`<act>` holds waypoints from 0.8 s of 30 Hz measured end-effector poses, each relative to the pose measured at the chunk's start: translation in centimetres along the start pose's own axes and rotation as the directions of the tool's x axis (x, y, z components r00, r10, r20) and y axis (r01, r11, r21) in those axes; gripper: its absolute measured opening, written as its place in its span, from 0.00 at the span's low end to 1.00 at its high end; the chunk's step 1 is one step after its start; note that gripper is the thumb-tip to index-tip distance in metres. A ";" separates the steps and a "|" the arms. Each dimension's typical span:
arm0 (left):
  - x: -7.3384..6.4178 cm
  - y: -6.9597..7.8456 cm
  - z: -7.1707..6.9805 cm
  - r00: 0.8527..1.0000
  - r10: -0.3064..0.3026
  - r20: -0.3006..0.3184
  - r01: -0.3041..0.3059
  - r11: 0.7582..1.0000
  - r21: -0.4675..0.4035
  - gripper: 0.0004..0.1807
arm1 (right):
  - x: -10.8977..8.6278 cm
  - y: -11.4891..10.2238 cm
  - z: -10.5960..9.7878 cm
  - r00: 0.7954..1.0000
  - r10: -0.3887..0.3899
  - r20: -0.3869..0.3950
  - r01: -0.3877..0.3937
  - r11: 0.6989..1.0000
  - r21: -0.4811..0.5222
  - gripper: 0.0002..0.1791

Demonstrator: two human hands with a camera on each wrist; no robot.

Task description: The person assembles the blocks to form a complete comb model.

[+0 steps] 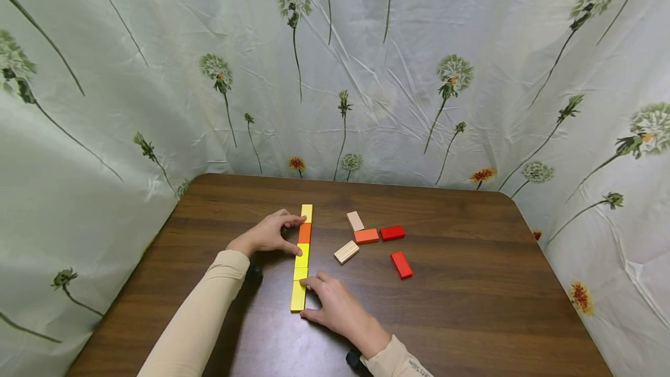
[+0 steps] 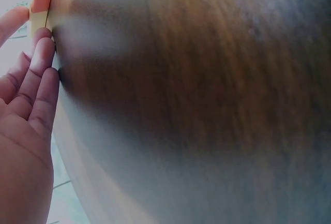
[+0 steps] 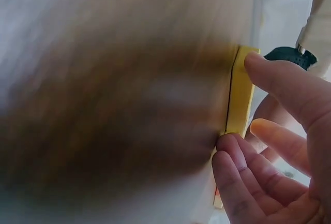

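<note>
Five blocks [image 1: 305, 233], four yellow and one orange, lie in one line on the brown table [image 1: 471, 307]. My left hand [image 1: 269, 232] touches the far part, thumb and fingers spread wide. My right hand [image 1: 337, 305], spread too, touches the nearest yellow block [image 1: 297, 299].
</note>
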State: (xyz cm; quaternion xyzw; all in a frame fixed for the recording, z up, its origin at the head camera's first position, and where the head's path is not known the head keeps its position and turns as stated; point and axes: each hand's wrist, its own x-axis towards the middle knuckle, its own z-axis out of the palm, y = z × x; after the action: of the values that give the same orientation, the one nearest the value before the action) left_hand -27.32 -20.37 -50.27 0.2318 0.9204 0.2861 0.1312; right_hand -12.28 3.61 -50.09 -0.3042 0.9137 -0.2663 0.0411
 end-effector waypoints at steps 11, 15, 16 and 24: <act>0.1 0.2 -0.1 1.000 0.020 -0.006 -0.020 1.000 -0.002 0.51 | -1.2 3.0 -2.4 0.996 0.031 -0.081 -0.029 0.999 0.026 0.25; 0.1 0.2 -0.2 0.999 0.031 -0.012 -0.031 1.000 0.006 0.51 | -1.7 4.9 -4.0 0.989 0.070 -0.131 -0.067 0.997 0.028 0.24; 0.0 0.2 -0.1 1.000 0.026 -0.009 -0.026 1.000 0.004 0.51 | -1.9 5.5 -4.5 0.986 0.085 -0.144 -0.081 0.996 0.032 0.24; -0.1 0.0 0.1 1.000 0.021 -0.013 -0.022 1.000 -0.019 0.51 | -4.0 10.1 -9.1 0.955 0.265 -0.137 -0.255 0.963 0.083 0.27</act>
State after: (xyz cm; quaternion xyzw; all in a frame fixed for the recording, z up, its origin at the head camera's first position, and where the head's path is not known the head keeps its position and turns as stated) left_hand -27.22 -20.34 -50.29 0.2386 0.9160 0.2975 0.1244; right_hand -16.58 16.91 -47.85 -0.1596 0.9373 -0.3094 0.0184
